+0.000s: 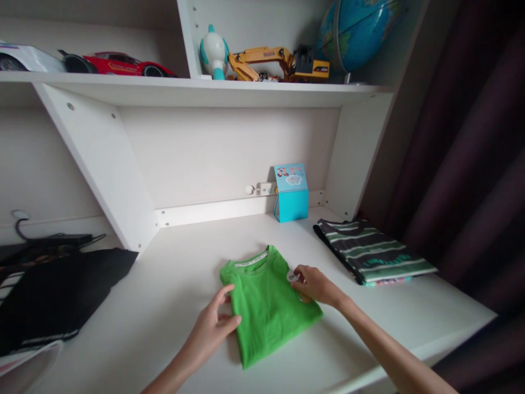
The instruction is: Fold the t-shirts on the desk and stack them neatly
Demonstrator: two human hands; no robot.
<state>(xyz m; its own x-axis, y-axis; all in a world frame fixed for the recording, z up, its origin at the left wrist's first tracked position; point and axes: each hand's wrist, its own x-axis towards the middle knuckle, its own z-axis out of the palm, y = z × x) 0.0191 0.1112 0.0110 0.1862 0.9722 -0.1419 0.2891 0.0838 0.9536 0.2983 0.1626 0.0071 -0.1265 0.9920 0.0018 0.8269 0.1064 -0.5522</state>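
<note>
A green T-shirt, folded into a compact shape, lies on the white desk with its collar away from me. At its left edge is my left hand, thumb and index finger apart, fingertips touching the cloth. My right hand is closed at the shirt's right edge, its fingers pinched on the cloth beside a small round white patch. Whether that patch is a print or a tag is unclear. Part of another coloured print shows under the right hand.
Folded striped clothes lie at the right. Dark clothes and a hanger are at the left. A blue desk calendar stands by a power socket. Overhead, a shelf holds toy vehicles and a globe.
</note>
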